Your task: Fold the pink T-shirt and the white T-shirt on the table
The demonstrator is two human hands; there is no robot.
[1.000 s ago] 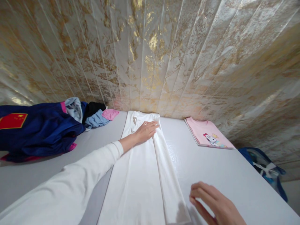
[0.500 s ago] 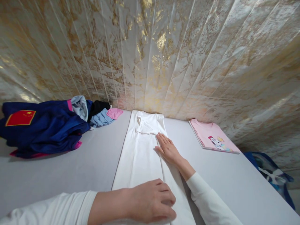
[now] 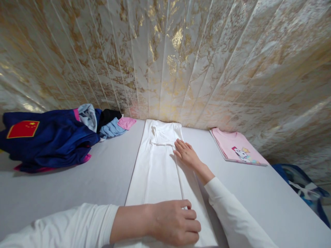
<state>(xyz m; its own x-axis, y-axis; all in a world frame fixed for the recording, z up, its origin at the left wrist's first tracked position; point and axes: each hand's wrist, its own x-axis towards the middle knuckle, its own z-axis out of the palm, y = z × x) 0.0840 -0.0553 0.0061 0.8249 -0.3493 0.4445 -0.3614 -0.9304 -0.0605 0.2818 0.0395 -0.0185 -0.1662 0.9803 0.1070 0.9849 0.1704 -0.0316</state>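
A white garment (image 3: 160, 172), folded into a long strip, stretches across the pale surface toward the curtain; a short folded flap lies on its far end. My right hand (image 3: 188, 155) rests on its right edge, just below the flap, palm down with fingers stretched out. Nearer to me, my left hand (image 3: 178, 222) reaches in from the left over the strip's near part. Its fingers are curled down at the right-hand fold and appear to grip the cloth, though the fingertips are partly hidden.
To the left lies a heap with a dark blue garment (image 3: 57, 137) bearing a red flag patch, plus black, light blue and pink cloths (image 3: 126, 123). A folded pink shirt (image 3: 232, 143) sits at the right. Beyond the edge is a blue bag (image 3: 302, 186). A gold-patterned curtain (image 3: 165, 69) hangs behind.
My left hand has shifted slightly right, its fingers curling closer together onto the cloth. My right hand has slid a little farther along the edge, still flat.
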